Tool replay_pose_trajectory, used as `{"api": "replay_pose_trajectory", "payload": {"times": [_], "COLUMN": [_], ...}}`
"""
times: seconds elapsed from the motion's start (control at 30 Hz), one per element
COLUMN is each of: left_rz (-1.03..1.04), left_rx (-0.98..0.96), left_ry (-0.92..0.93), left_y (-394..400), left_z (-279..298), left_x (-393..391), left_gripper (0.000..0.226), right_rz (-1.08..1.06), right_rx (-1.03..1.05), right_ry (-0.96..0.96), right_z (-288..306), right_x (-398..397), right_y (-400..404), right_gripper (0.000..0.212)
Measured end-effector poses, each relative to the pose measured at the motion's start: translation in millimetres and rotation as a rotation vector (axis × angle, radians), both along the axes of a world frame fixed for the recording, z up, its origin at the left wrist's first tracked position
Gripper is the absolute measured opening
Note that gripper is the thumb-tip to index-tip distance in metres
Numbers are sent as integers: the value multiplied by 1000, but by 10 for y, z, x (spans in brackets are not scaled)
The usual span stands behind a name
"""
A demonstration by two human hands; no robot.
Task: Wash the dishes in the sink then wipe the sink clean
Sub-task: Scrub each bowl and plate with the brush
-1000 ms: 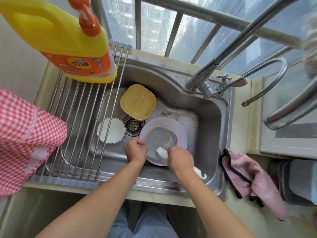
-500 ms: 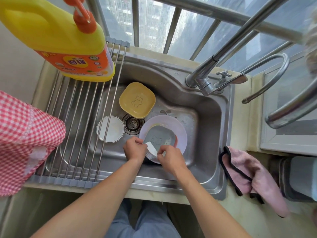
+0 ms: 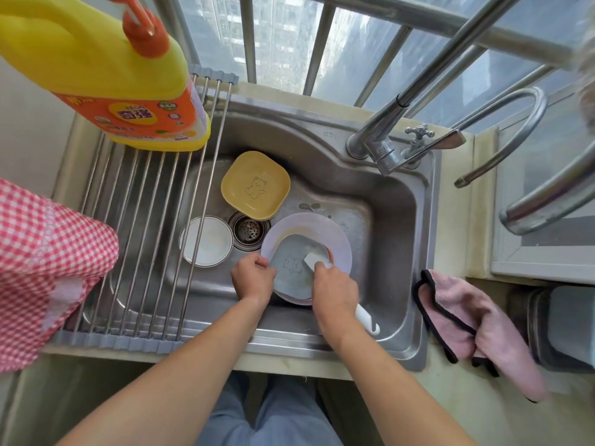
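Here our left hand (image 3: 252,278) grips the grey plate (image 3: 291,268) by its rim; our right hand (image 3: 335,289) clasps the white brush (image 3: 317,261) against it.

In the stainless steel sink (image 3: 380,201), the round metal drain (image 3: 249,231) sits mid-basin, with the square yellow plastic plate (image 3: 255,185) behind it, the round white bowl (image 3: 206,241) to its left under the roll-up steel rod drying rack (image 3: 141,239), and the round lilac plate (image 3: 338,236) to its right. On that plate lies the square grey-blue plate (image 3: 289,272). The pink cloth with black edging (image 3: 467,320) lies on the counter right of the sink.
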State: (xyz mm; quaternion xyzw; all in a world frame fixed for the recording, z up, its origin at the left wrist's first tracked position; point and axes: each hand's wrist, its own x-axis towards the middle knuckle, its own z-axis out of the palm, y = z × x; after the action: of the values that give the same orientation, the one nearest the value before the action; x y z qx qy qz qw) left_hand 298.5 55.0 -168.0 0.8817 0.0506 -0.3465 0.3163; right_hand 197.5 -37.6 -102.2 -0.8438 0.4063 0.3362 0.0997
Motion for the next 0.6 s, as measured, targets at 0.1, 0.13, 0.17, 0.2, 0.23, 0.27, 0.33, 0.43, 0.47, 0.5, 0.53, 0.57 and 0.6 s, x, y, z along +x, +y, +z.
{"api": "replay_pose_trajectory", "payload": {"times": [0.1,0.13,0.17,0.2,0.23,0.27,0.33,0.43,0.47,0.5,0.53,0.57,0.6], "left_rz": [18,15,5,-11,-27,-40,-50,-52,-53,-53,-51,-52,-55], "left_rx": [-5,-7,-8,-12,-16,-20,-25,-34,-37,-40,-42,-44,-45], "left_ry": [4,-1,-7,-16,-25,-36,-53,-64,-68,-72,-76,-76,-75], "left_y": [6,8,9,8,2,-2,-9,-8,-6,-3,2,4,9], "left_z": [3,5,6,7,15,24,36,35,34,37,39,42,45], "left_x": [-4,-4,-4,-7,-8,-7,-4,-4,-3,0,5,8,7], "left_gripper": [12,12,12,12,12,11,11,11,11,11,11,11,11], "right_rz": [24,32,38,36,28,19,18,90,111,123,130,124,111], "right_rx": [69,83,79,58,25,-16,-67,15,64,104,118,103,65], "right_ry": [72,81,82,76,64,46,19,28,32,36,39,39,34], "right_z": [36,48,48,49,45,49,58,90,94,83,70,52,42], "right_x": [4,2,0,0,-1,-5,-40,-102,-119,-132,-134,-133,-134], "right_y": [73,80,69,37,-7,-62,-142,-49,-7,6,-23,-84,-163], "right_gripper": [35,35,35,35,36,37,38,35,35,35,35,35,35]}}
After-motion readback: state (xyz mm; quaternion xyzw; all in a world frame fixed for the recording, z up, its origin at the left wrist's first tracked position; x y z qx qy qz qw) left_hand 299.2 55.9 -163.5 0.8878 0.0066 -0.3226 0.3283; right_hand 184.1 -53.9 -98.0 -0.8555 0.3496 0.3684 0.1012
